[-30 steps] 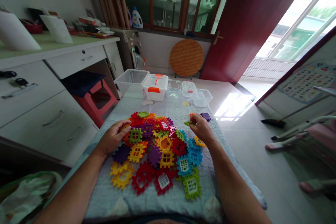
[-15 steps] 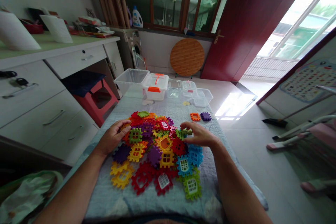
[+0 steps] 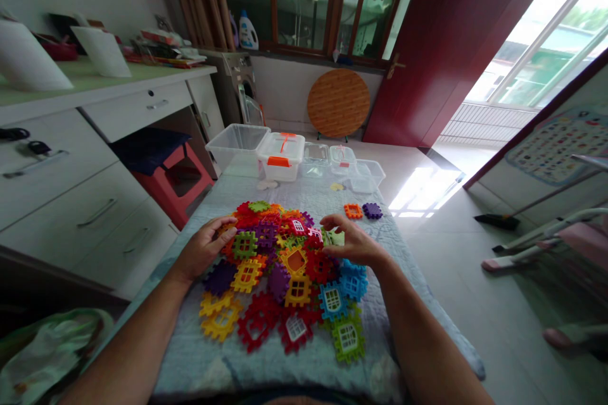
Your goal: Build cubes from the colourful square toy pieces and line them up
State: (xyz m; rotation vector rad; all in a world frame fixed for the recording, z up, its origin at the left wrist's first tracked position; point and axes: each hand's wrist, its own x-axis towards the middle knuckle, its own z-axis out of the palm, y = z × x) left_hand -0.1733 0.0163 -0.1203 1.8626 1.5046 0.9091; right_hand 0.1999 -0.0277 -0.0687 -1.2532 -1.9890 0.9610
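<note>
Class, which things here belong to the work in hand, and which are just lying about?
In the work:
tile pile
left hand, at its left edge
right hand, at its right side
orange tile and purple tile, set apart
boxes, perhaps

Lying about:
stool
paper rolls
round board
bottle
broom

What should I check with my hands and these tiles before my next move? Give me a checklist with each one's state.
1. Left hand at the left side of the tile pile: ok.
2. Right hand holding nothing: cannot tell; a green tile shows beside its fingers.
3. Orange frame tile and purple tile apart from the pile: ok.
4. Piled tiles free of overlap: not ok; several overlap.
5. Large clear bin uncovered: ok.
</note>
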